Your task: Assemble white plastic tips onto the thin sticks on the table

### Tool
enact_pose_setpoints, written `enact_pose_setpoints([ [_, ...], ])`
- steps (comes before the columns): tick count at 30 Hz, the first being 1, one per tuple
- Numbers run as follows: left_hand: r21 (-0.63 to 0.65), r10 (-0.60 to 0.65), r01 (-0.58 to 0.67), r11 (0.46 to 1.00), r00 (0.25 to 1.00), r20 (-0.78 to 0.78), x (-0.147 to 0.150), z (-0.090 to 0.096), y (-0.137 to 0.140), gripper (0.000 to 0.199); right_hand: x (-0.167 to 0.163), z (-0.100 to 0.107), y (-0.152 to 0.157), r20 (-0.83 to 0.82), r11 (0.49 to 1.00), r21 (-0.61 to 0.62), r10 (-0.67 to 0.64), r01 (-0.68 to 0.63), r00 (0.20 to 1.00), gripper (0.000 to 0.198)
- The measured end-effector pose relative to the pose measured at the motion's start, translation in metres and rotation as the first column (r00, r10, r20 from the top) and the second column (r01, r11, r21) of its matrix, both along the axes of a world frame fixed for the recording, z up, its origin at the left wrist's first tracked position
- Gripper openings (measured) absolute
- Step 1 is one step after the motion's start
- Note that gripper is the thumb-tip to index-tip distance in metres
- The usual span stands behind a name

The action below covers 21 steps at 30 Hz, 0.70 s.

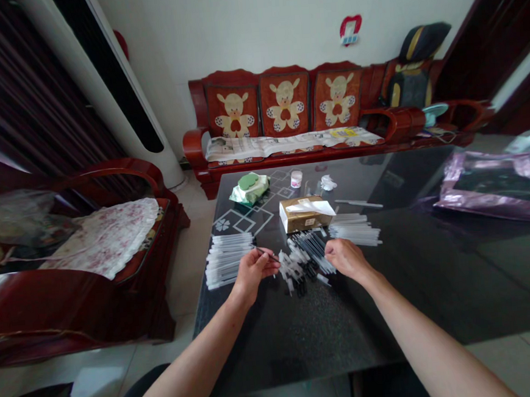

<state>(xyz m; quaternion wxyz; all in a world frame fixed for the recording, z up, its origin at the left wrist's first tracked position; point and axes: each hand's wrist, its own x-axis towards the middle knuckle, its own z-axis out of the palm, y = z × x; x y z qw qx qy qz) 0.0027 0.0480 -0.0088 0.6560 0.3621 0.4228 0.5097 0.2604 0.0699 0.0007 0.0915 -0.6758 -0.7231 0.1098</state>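
Note:
My left hand point(255, 270) is closed in a pinch on a thin dark rod point(269, 254) that looks like a pen refill. To its left lies a stack of whitish translucent pen barrels point(227, 259). My right hand point(344, 257) has its fingers curled at the right side of a bunch of dark pen refills point(313, 246); whatever is in those fingers is hidden. Between the hands, small clear and black pieces that look like pen caps point(293, 266) form a loose pile. Behind my right hand is a second stack of pale pen barrels point(357, 229).
A tissue box point(307, 213) stands just beyond the pile on the dark glossy table point(313, 341). Farther back are a green wipes pack point(249, 189), a small white tub point(296, 179) and a crumpled tissue point(328, 183). A purple-edged bag point(498, 186) lies at right.

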Motion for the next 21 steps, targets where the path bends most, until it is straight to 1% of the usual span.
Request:
enact_pose_setpoints([
  [4, -0.011, -0.025, 0.025, 1.000, 0.999, -0.019, 0.000, 0.001, -0.001, 0.031, -0.004, -0.003, -0.003, 0.025, 0.999, -0.034, 0.000, 0.000, 1.000, 0.009],
  [9, -0.024, -0.037, 0.036, 0.999, 0.998, -0.047, 0.000, 0.002, -0.001, 0.032, -0.006, -0.004, -0.004, 0.075, 0.999, -0.045, -0.008, 0.011, 0.997, 0.007],
  [12, -0.025, -0.038, 0.037, 0.999, 0.997, -0.063, 0.001, 0.002, -0.001, 0.032, -0.006, -0.003, -0.005, 0.062, 0.999, -0.037, -0.004, 0.006, 0.998, 0.006],
  [14, -0.021, -0.025, 0.024, 0.999, 0.997, -0.073, 0.001, 0.002, -0.001, 0.032, -0.008, -0.001, -0.006, 0.014, 1.000, -0.027, 0.010, -0.010, 1.000, 0.007],
  [17, -0.010, 0.009, -0.010, 1.000, 0.996, -0.085, 0.000, 0.001, 0.000, 0.032, -0.016, 0.003, -0.010, -0.115, 0.995, -0.030, 0.092, -0.096, 0.989, 0.009],
  [21, -0.005, 0.022, -0.022, 1.000, 0.996, -0.090, -0.001, 0.000, 0.000, 0.031, -0.032, 0.004, -0.016, -0.248, 0.965, -0.003, 0.252, -0.261, 0.935, 0.012],
])
